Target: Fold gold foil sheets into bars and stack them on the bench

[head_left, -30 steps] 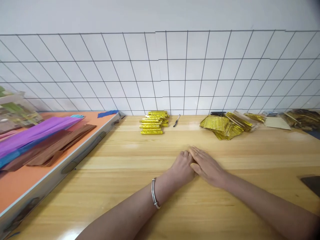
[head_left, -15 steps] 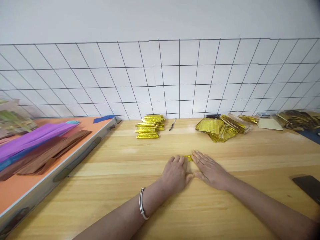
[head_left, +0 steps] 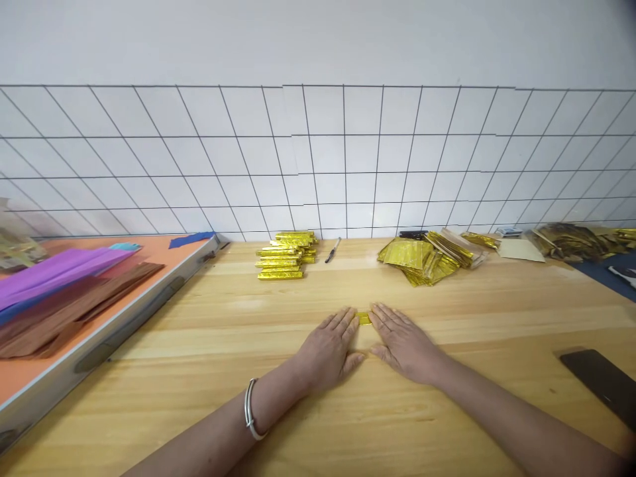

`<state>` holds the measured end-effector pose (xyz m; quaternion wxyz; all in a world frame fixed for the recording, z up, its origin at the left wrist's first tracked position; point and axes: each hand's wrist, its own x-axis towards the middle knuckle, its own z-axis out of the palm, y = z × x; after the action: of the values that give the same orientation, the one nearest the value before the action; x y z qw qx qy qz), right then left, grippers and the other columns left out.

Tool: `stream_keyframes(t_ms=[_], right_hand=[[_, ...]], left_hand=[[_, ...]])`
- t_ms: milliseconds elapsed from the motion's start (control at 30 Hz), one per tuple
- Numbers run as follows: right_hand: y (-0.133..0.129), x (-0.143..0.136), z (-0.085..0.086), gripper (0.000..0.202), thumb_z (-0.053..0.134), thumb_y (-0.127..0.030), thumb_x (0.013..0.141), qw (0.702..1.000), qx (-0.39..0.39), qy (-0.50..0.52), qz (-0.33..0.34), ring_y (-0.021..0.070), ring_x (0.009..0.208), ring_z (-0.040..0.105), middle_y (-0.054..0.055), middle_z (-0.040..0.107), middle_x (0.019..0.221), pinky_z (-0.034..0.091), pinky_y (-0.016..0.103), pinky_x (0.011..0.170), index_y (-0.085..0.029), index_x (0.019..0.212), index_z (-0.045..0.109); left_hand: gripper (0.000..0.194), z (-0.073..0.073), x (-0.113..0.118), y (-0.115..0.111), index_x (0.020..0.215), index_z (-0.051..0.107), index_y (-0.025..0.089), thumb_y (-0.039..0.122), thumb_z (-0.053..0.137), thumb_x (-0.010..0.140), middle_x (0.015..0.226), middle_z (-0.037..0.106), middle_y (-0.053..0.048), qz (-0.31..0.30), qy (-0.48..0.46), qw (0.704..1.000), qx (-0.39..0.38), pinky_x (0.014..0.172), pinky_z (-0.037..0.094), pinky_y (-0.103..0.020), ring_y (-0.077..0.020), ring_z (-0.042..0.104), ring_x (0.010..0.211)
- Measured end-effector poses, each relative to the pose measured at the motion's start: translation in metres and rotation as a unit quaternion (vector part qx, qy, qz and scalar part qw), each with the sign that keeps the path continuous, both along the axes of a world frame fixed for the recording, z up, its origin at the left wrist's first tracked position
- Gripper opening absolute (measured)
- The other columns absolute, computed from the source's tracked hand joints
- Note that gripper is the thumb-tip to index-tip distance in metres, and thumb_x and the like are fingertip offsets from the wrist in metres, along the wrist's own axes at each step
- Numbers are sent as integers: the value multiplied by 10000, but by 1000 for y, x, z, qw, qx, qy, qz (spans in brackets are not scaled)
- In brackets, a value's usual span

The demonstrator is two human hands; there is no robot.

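A small strip of shiny gold foil paper (head_left: 364,318) lies flat on the wooden table (head_left: 223,371). My left hand (head_left: 330,350) rests palm down over its left end, fingers stretched out. Over the right end lies my right hand (head_left: 405,341), also flat with its fingers extended. Only the strip's middle shows between my fingertips; its ends are hidden under them. Both thumbs point inward and sit a little apart. Behind my hands, to the left, is a stack of folded gold foil strips (head_left: 283,257). A pile of flat gold foil sheets (head_left: 420,258) lies behind to the right.
A pen (head_left: 333,250) lies between the two gold piles. At left, an orange-topped board (head_left: 199,248) with a raised edge carries purple paper (head_left: 64,268) and brown paper (head_left: 89,311). A dark phone-like slab (head_left: 599,381) lies at right, near a pale card (head_left: 521,250).
The view has shifted slightly right. My left hand has flattened, its fingers now straighter, and more of the gold strip shows between my hands.
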<state>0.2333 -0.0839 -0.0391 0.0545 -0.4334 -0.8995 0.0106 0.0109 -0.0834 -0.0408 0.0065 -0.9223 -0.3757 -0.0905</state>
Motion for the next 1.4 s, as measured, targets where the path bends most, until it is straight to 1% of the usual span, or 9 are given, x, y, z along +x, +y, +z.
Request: stream_keyframes(t_ms=[67, 133, 267, 500, 700, 933, 1067, 1267, 1400], right_hand=[[0, -4, 0, 680, 233, -529, 907, 1000, 3, 0, -6, 253, 1364, 120, 154, 190, 1471, 148, 452, 1106, -70, 1408, 245], [0, -10, 1, 678, 233, -527, 907, 1000, 3, 6, 4, 250, 1367, 102, 149, 179, 1475, 130, 452, 1111, -69, 1408, 246], [-1, -19, 4, 707, 222, -558, 898, 999, -28, 16, 35, 234, 1368, 102, 128, 150, 1485, 139, 420, 1114, -90, 1426, 187], [-2, -22, 10, 735, 180, -591, 886, 998, -64, 24, 15, 236, 1368, 110, 124, 157, 1486, 119, 408, 1116, -93, 1426, 192], [1, -21, 9, 712, 173, -589, 888, 998, -62, 32, 8, 227, 1365, 130, 109, 196, 1485, 117, 400, 1112, -119, 1419, 234], [1, -21, 10, 684, 209, -576, 892, 998, -55, 36, 18, 235, 1352, 164, 112, 226, 1479, 157, 421, 1095, -142, 1420, 228], [1, -25, 11, 675, 228, -572, 891, 998, -43, 34, 9, 237, 1339, 195, 120, 263, 1464, 184, 429, 1082, -148, 1416, 238], [0, -14, 5, 706, 200, -586, 890, 998, -52, 32, 18, 215, 1368, 108, 108, 169, 1495, 107, 388, 1112, -130, 1428, 194], [-1, -5, 4, 725, 192, -590, 888, 998, -61, 25, 15, 218, 1374, 62, 119, 120, 1499, 102, 393, 1114, -109, 1431, 174]], left_hand=[[639, -1, -1, 0, 1394, 241, 97, 493, 300, 896, 1457, 241, -141, -5, -1, 1000, 3, 1095, 206, -407, -253, 181, 1358], [649, -3, -2, 0, 1404, 213, 96, 492, 301, 897, 1461, 229, -142, -9, -6, 1000, 4, 1097, 206, -410, -253, 171, 1361], [638, -4, -2, 1, 1414, 183, 108, 465, 308, 900, 1471, 205, -126, -12, -10, 1000, 4, 1102, 205, -407, -247, 160, 1364], [625, 1, -5, -3, 1394, 259, 112, 491, 303, 899, 1449, 270, -124, 9, 14, 1000, 14, 1096, 224, -387, -242, 225, 1346], [624, 3, -5, -8, 1372, 314, 99, 490, 335, 886, 1410, 341, -148, 43, 41, 998, 37, 1071, 257, -407, -262, 296, 1315], [620, 7, -2, -8, 1373, 318, 109, 478, 357, 876, 1396, 364, -153, 44, 42, 997, 46, 1043, 295, -411, -269, 333, 1294], [607, 5, -3, -7, 1367, 333, 118, 483, 343, 882, 1393, 371, -145, 34, 35, 998, 49, 1039, 302, -401, -266, 339, 1292], [602, -3, -10, -4, 1363, 341, 125, 493, 338, 886, 1396, 368, -138, 34, 25, 997, 60, 1022, 326, -371, -256, 345, 1290], [605, -1, -10, -5, 1367, 331, 134, 507, 320, 891, 1406, 352, -136, 33, 32, 998, 51, 1015, 334, -370, -255, 333, 1297]])
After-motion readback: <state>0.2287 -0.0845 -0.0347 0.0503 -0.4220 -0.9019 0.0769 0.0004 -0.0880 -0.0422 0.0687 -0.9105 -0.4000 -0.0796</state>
